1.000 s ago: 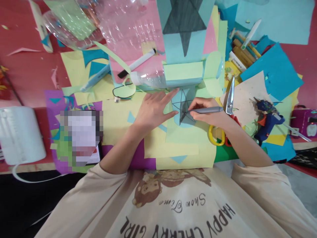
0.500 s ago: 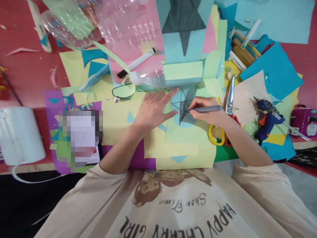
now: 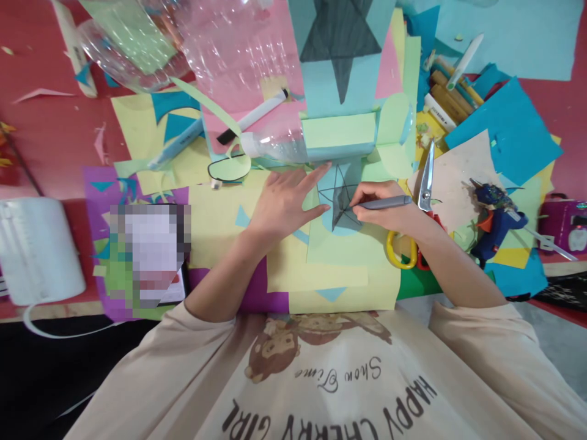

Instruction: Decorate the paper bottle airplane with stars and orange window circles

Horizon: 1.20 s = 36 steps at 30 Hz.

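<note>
My right hand (image 3: 383, 205) pinches a grey marker (image 3: 387, 202), its tip on a star outline (image 3: 338, 198) drawn on light blue paper. The star's left and middle parts are coloured dark; its right points show only lines. Fingers spread, my left hand (image 3: 288, 201) lies on the paper at the star's left, index finger and thumb reaching to the blue sheet's edge. Beneath are pale green paper (image 3: 330, 247) and yellow sheets (image 3: 220, 226). Just beyond the star lies a clear plastic bottle (image 3: 279, 146) with green paper (image 3: 339, 130) on it.
Red-and-yellow-handled scissors (image 3: 426, 183) and a blue glue gun (image 3: 498, 226) lie right of my right hand. A large dark star (image 3: 342, 43) is at the back. An uncapped-looking white marker (image 3: 254, 115) lies beyond my left hand. A white case (image 3: 39, 250) stands far left.
The marker tip and my right hand have shifted very slightly right over the star. My left hand stays in place.
</note>
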Motion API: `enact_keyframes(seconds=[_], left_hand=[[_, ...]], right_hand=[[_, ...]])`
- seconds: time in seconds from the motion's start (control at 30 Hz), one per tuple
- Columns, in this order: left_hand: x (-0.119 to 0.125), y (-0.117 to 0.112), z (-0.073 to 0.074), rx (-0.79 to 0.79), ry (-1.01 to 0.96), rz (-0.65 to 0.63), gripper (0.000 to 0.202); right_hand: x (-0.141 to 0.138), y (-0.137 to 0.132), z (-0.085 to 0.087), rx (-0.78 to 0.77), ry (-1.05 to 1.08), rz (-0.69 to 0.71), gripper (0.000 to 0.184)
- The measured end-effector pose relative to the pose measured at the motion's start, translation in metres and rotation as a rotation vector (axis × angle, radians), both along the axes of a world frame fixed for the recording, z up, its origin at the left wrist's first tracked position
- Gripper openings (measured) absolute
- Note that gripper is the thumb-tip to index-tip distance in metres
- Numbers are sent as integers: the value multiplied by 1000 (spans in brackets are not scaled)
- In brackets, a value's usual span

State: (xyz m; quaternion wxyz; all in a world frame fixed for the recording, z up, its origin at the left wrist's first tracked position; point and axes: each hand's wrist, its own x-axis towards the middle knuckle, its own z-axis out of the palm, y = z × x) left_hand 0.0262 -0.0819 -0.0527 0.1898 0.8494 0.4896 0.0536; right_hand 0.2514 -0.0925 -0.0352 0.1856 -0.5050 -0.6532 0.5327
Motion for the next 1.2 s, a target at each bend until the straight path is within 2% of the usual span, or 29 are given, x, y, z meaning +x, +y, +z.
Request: enact_keyframes(seconds=[0.2, 0.37, 0.53, 0.73, 0.87, 1.07, 1.2], left_hand=[[-1, 0, -2, 3, -13, -6, 66], [-1, 0, -2, -6, 2, -1, 65], [-1, 0, -1, 2, 2, -7, 65], [0, 0, -2, -2, 15, 1, 65], [-1, 0, -2, 17, 4, -8, 66], [-1, 0, -3, 20, -8, -9, 65], [-1, 0, -3, 20, -7, -9, 65]], right_hand=[[-1, 1, 0, 28, 26, -53, 5], [0, 1, 0, -7, -2, -15, 5], [-1, 1, -1, 55, 14, -58, 5], [0, 1, -2, 42, -3, -17, 6], [-1, 2, -2, 117, 6, -75, 8], [-2, 2, -2, 78, -5, -19, 10], [-2, 2, -3, 133, -1, -83, 8]])
